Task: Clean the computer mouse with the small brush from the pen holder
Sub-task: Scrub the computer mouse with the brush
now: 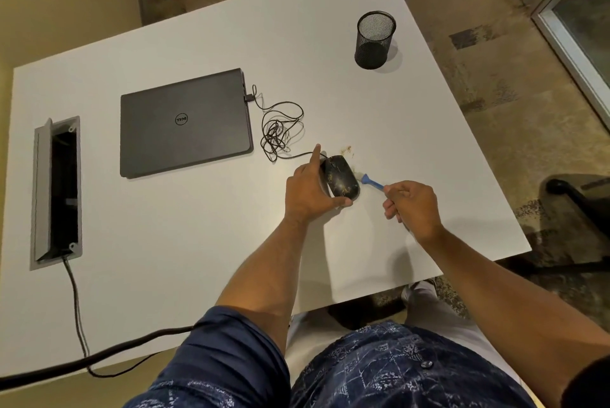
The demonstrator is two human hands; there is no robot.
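Note:
A black wired computer mouse point(341, 178), speckled with yellowish crumbs, lies on the white table point(198, 242). My left hand point(308, 190) grips its left side, index finger stretched along it and thumb under its near end. My right hand point(412, 206) holds a small blue-handled brush point(371, 181), whose pale bristles touch the right side of the mouse. Loose crumbs point(346, 150) lie on the table just beyond the mouse. The black mesh pen holder point(374, 39) stands far right and looks empty.
A closed grey laptop point(185, 124) lies to the left, with the mouse's tangled cable point(279, 130) plugged into it. An open cable box point(57, 193) is set into the table at far left, with a thick cable point(76, 308) trailing from it. A chair base point(574, 196) stands right of the table.

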